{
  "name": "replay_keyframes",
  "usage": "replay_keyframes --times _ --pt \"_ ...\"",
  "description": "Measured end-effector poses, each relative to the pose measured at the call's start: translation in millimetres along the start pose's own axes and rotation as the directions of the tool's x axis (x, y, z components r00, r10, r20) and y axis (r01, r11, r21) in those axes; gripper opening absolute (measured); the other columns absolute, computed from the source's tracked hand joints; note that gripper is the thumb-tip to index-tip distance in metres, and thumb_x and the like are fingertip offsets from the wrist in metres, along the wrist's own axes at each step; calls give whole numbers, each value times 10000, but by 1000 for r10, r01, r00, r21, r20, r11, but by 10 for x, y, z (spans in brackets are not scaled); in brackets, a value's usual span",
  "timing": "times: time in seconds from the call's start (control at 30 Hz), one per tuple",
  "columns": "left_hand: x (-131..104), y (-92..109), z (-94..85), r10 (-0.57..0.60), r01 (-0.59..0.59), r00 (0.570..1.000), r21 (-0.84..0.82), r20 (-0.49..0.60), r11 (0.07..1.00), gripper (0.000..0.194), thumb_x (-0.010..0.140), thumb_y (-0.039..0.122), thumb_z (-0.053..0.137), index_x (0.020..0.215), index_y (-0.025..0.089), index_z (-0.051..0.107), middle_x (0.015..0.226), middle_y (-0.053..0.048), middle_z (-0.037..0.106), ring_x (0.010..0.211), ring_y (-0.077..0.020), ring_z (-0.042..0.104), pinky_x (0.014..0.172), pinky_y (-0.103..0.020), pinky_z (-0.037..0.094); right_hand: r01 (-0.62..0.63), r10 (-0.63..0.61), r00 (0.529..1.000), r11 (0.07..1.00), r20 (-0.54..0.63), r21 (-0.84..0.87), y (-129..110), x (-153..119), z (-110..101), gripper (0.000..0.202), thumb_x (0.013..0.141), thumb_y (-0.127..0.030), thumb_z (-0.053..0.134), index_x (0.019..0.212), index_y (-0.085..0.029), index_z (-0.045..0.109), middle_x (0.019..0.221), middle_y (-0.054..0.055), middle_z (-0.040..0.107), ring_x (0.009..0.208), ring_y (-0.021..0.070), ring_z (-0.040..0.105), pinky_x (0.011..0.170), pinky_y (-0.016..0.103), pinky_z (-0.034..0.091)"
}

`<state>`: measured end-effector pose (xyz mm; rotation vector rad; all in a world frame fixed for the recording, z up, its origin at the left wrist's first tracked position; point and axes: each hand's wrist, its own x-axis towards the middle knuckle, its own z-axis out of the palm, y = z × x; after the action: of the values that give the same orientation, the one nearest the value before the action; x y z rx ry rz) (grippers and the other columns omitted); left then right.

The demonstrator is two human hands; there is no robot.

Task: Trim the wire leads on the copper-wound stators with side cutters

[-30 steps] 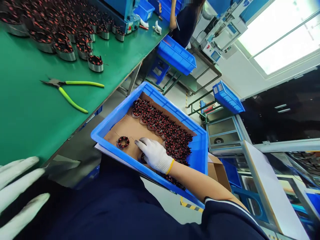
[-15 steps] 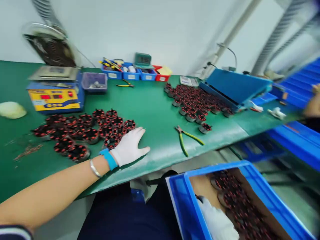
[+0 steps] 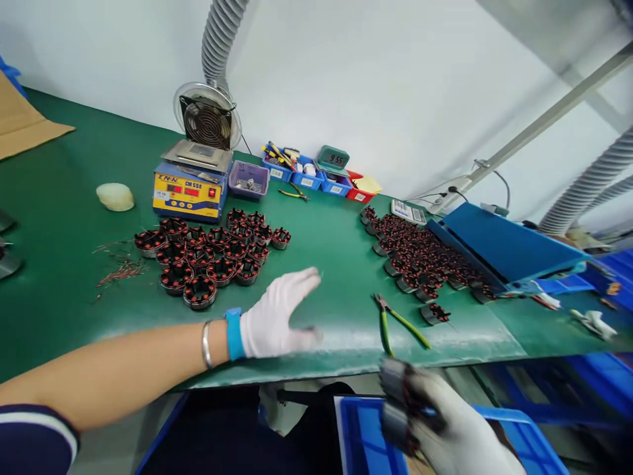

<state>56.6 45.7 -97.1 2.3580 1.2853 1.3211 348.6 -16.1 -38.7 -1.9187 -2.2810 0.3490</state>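
White-gloved right hand (image 3: 457,429) is gripping blurred, red-wound metal rings (image 3: 394,422) above a blue plastic bin (image 3: 362,435).
The white-gloved left hand (image 3: 277,318) is showing wide-spread fingers over the green tabletop (image 3: 336,264).

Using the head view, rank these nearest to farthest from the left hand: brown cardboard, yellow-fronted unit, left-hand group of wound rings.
From the left hand:
1. Group of wound rings, just beyond it, to its left.
2. Yellow-fronted unit, behind those rings.
3. Brown cardboard, at the view's far left edge.
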Motion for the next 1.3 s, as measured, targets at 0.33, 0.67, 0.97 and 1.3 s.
replay_keyframes --times 0.33,0.67,0.97,1.3 --pt "-196 -134 -253 -65 84 988 128 -141 988 857 716 459 643 1417 120 285 1410 -206 414 1289 -320 424 1067 -474 375 519 -524 851 824 45 -226 -1423 1179 123 472 767 -300 615 1231 -272 531 1254 60 563 956 262 609 749 356 505" --pt "-43 -299 -253 -94 51 994 484 64 874 518 785 287 507 1267 99 527 1306 -161 538 1210 -329 475 1068 -505 337 313 -313 950 949 -6 42 -799 1246 492 772 716 -364 645 1415 -317 322 1485 56 328 1191 303 509 867 457 508" --pt "103 -293 -174 -80 -33 984 605 158 795 325 801 442 531 889 168 682 1219 -139 598 1264 -386 421 1072 -577 289 296 -294 955 948 31 -119 -1069 1572 522 367 803 -434 539 1138 -285 562 1310 48 482 963 278 612 772 441 524" --pt "-247 248 43 -168 130 953 162 252 978 864 569 701 682 1210 160 475 1087 -142 620 930 -307 636 805 -412 518 138 -220 972 818 81 558 -216 693 264 792 679 -279 731 1383 -244 369 1355 100 480 1026 186 603 893 338 509"
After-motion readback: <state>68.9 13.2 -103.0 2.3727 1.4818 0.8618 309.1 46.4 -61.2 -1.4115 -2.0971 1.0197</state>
